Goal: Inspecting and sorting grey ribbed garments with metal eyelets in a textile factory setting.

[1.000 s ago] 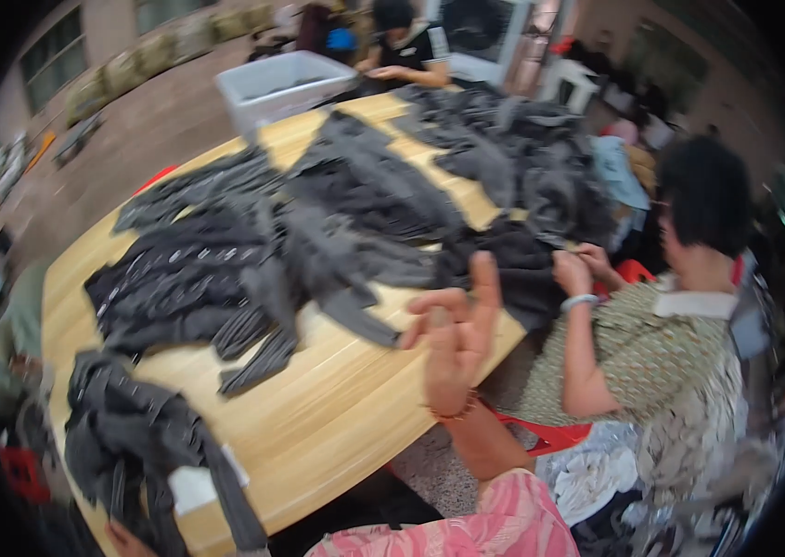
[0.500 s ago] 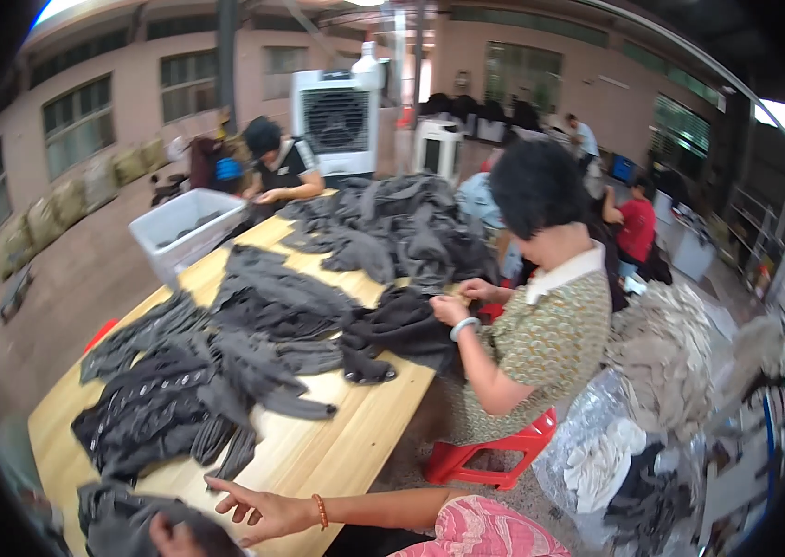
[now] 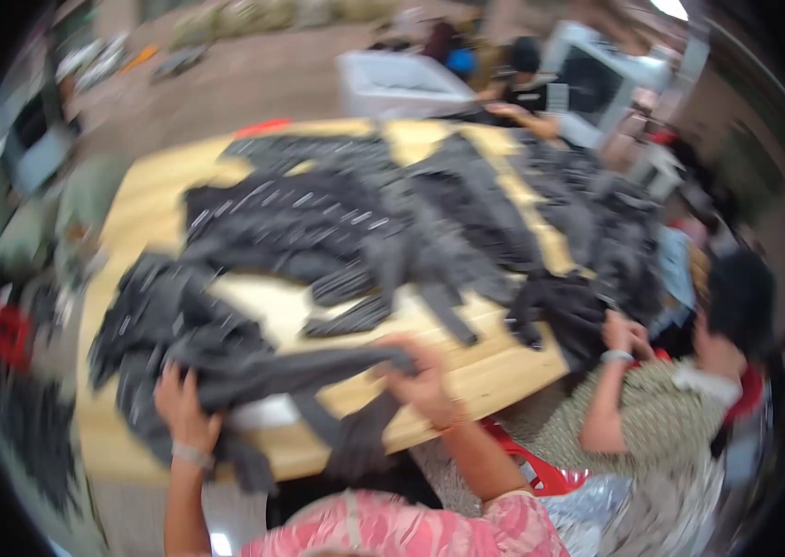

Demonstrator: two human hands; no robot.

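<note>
A dark grey knitted garment (image 3: pixel 286 373) lies at the near edge of the wooden table (image 3: pixel 504 395), one sleeve stretched between my hands. My right hand (image 3: pixel 422 379), with an orange bead bracelet at the wrist, is closed on the sleeve's end. At the garment's body on the left, my left hand (image 3: pixel 186 408) has cloth between its fingers and thumb; a pale band circles that wrist. Parts of the garment hang over the near edge. Beyond, a dark garment with rows of shiny dots (image 3: pixel 281 209) lies spread out. Motion blurs the picture.
More dark garments (image 3: pixel 611 218) are heaped at the table's far right. One person (image 3: pixel 652 399) sits at the right edge handling dark cloth; another (image 3: pixel 522 93) works at the far side beside a white bin (image 3: pixel 402 84). A red stool (image 3: pixel 536 469) stands at right.
My view has swung left and down. Both hands, earlier at the lower edge with the right one's fingers spread, now hold the grey garment, its sleeve drawn out to the right.
</note>
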